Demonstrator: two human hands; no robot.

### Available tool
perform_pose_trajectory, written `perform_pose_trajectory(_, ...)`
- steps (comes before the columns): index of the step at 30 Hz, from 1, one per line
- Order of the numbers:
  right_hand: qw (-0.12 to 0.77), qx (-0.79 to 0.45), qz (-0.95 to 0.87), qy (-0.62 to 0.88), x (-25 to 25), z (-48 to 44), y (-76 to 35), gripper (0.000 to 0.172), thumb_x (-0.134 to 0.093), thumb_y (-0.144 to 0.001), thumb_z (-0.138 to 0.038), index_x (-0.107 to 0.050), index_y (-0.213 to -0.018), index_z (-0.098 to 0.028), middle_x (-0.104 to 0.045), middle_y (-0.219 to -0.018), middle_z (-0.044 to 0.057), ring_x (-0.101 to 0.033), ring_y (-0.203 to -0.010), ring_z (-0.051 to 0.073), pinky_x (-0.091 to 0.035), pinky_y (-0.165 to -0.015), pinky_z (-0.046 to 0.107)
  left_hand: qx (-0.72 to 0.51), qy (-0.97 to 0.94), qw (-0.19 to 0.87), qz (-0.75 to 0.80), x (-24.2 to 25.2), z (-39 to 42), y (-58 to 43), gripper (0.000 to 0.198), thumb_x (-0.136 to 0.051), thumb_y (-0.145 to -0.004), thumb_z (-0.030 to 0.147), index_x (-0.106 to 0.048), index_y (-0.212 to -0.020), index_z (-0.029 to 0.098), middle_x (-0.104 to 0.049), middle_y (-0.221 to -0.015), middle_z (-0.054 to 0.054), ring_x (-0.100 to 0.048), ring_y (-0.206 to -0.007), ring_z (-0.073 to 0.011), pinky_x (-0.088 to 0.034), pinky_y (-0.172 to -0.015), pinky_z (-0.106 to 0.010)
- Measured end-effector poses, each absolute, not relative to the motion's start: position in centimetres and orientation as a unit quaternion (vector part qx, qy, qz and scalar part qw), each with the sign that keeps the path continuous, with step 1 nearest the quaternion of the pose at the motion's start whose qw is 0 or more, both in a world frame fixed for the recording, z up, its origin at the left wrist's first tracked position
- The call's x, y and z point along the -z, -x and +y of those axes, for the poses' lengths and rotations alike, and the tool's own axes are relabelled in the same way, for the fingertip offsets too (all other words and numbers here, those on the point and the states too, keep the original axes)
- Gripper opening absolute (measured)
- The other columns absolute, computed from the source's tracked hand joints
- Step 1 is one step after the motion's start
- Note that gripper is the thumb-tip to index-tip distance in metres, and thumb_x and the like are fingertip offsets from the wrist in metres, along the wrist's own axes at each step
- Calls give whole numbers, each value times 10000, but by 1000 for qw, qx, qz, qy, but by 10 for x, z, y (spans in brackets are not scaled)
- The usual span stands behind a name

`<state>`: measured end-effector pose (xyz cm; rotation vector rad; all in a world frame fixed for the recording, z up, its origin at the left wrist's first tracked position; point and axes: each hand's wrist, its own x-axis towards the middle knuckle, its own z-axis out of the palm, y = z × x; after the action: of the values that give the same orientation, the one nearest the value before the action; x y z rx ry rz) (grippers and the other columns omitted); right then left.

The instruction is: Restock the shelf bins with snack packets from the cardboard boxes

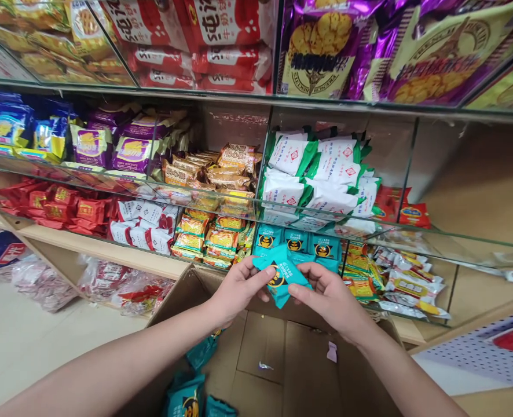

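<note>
Between my two hands is a teal snack packet (280, 275) with a black round print, held above an open cardboard box. My left hand (243, 286) pinches its left side, thumb on the front. The fingers of my right hand (326, 295) close on its right edge. Just behind it, matching teal snack packets (297, 238) stand in a low shelf compartment. Inside the cardboard box (256, 347) lie several more teal packets (186, 397) at the left, partly hidden by my left forearm.
Glass-fronted shelves hold white-and-green packets (312, 165), brown-wrapped bars (222, 168), purple packets (130, 147), red packets (72, 205) and orange-yellow packets (206, 234). Large biscuit bags (321, 49) fill the top shelf. A glass edge (343, 223) runs just above the teal compartment. Bagged goods (126, 284) sit low at left.
</note>
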<state>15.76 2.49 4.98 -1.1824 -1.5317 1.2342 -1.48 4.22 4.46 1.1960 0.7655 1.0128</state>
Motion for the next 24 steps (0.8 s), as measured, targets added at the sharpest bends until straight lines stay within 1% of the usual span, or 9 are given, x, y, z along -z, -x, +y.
perform_pose_trajectory(2, 416, -489, -600, 478, -49, 25, -156, 332, -642, -653, -401, -541, -895, -197, -595, -837, 1, -538, -734, 140, -440, -652, 266, -443, -494, 671, 331, -44, 41, 14, 381, -684, -647, 356, -437, -882, 185, -553, -748, 35, -533, -572, -66, -477, -516, -204)
perform_pose_trajectory(5, 408, -498, -591, 486, -48, 25, -157, 372, -635, -665, -395, -515, -957, -199, -604, -862, 3, -545, -713, 136, -434, -642, 269, -438, -496, 669, 338, -44, 41, 14, 413, -694, -635, 358, -407, -881, 193, -541, -719, 49, -551, -547, -72, -483, -480, -199)
perform_pose_trajectory(8, 408, -508, -580, 489, -46, 26, -159, 418, -651, -656, -371, -466, -992, -205, -618, -853, -3, -549, -665, 124, -430, -605, 264, -450, -521, 631, 359, -43, 46, 16, 338, -639, -674, 419, -452, -792, 163, -487, -632, 56, -502, -513, -54, -446, -419, -161)
perform_pose_trajectory(10, 410, -513, -576, 487, -45, 26, -160, 431, -653, -655, -370, -449, -997, -204, -627, -823, -6, -560, -656, 127, -431, -593, 265, -457, -532, 608, 371, -42, 51, 18, 333, -633, -672, 431, -468, -746, 152, -474, -629, 52, -481, -522, -49, -448, -426, -158)
perform_pose_trajectory(13, 415, -515, -574, 482, -43, 28, -159, 447, -654, -655, -374, -435, -1005, -203, -635, -802, -1, -582, -659, 138, -441, -581, 270, -440, -577, 563, 395, -39, 57, 21, 332, -630, -672, 433, -460, -717, 152, -479, -614, 48, -485, -510, -56, -432, -417, -162)
perform_pose_trajectory(16, 433, -502, -566, 490, -38, 31, -158, 482, -660, -646, -386, -399, -1010, -208, -635, -768, 1, -582, -617, 141, -443, -535, 267, -422, -633, 500, 413, -35, 63, 24, 280, -580, -725, 407, -450, -720, 159, -473, -590, 47, -497, -511, -69, -416, -429, -171)
perform_pose_trajectory(18, 464, -471, -559, 500, -34, 36, -161, 489, -656, -646, -400, -383, -1003, -207, -635, -744, 5, -582, -623, 147, -451, -550, 279, -427, -673, 440, 413, -33, 66, 24, 203, -534, -769, 351, -453, -789, 166, -500, -632, 34, -519, -572, -86, -450, -507, -202)
perform_pose_trajectory(21, 527, -390, -552, 516, -30, 48, -170, 468, -607, -686, -421, -392, -1036, -197, -639, -821, 47, -593, -724, 172, -462, -644, 319, -414, -777, 266, 393, -36, 72, 23, 174, -469, -808, 244, -471, -963, 165, -569, -868, -41, -546, -798, -139, -471, -724, -302)
perform_pose_trajectory(24, 533, -280, -567, 562, -28, 63, -179, 473, -547, -731, -412, -399, -1116, -180, -628, -895, 89, -590, -787, 201, -454, -702, 357, -347, -875, 63, 332, -44, 79, 18, 291, -405, -823, 172, -484, -1103, 168, -479, -1190, -108, -429, -1103, -209, -362, -929, -401)
